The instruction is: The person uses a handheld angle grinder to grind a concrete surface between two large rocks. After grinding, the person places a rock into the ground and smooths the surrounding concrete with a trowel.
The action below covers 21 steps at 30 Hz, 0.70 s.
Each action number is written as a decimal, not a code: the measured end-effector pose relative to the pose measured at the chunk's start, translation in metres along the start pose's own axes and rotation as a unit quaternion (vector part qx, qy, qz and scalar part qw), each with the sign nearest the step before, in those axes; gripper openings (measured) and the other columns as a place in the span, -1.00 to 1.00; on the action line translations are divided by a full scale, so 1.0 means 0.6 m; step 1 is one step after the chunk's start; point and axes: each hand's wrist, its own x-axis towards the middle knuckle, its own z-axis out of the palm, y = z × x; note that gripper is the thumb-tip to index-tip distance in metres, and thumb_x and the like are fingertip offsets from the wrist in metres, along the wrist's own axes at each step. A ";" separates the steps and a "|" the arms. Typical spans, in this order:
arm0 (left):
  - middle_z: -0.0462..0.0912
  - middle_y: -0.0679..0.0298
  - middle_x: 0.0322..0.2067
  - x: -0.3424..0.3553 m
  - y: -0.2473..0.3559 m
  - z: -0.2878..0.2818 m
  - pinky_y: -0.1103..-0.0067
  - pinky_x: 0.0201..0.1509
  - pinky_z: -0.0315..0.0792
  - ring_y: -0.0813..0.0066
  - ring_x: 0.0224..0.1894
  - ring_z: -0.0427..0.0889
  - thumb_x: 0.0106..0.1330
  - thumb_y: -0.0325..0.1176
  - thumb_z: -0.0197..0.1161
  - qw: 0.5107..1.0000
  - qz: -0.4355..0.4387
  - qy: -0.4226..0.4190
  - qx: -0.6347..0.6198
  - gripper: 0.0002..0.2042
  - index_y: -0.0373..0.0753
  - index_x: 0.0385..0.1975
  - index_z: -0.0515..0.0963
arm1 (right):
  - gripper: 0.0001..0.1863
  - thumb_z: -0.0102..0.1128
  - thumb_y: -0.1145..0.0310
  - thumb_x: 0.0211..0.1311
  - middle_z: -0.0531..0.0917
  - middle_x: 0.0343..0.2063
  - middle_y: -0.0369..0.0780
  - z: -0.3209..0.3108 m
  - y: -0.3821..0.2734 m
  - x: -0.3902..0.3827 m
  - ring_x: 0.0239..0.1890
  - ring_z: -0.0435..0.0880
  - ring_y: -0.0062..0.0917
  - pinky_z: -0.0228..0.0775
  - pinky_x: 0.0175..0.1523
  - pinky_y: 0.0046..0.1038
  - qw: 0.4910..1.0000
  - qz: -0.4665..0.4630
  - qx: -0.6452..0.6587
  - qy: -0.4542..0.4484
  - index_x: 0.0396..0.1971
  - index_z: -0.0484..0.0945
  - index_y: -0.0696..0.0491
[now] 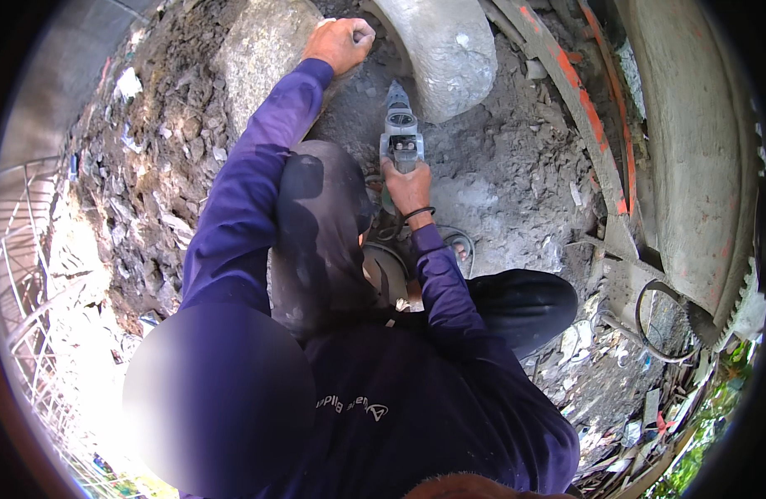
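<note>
Right hand wraps the tool; left hand curls by the block

The right hand (410, 185) has its fingers closed around the rear of a grey tool (402, 129); the tool lies directly beyond these fingers, its narrow nose pointing away from the body; the left hand (343, 45) is farther out, well apart from the tool, its fingers drawn into a loose fist; I cannot tell whether anything is inside it. The fist sits at the edge of a rough block (271, 62); whether it bears on the block is unclear.

The tool's nose points toward the gap between the block and a pale curved piece (454, 62), close beside the latter; grey soil (491, 187) spreads around both; a dark band (419, 214) circles the right wrist. Nearer the body are dark trousers (321, 224), knees bent, and a purple shirt (449, 399); white lettering (350, 407) and a small emblem cross its chest, upside down in this view; any marking on the tool is too small to read.

Rubble (154, 166) lies to the left; to the right stand an orange-marked metal strip (578, 96), a big grey slab (691, 158) and a hoop (641, 320).
</note>
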 end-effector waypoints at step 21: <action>0.81 0.24 -0.33 0.004 -0.012 0.009 0.35 -0.02 0.62 0.24 -0.22 0.78 0.30 -0.19 0.37 0.999 0.019 0.025 -0.019 -0.83 -0.06 -0.22 0.77 | -0.78 0.48 0.35 0.18 0.77 -0.46 -0.30 -0.061 0.166 0.014 -0.43 0.72 -0.63 0.49 -0.30 -0.44 0.984 0.043 0.171 0.024 -0.35 0.74 0.23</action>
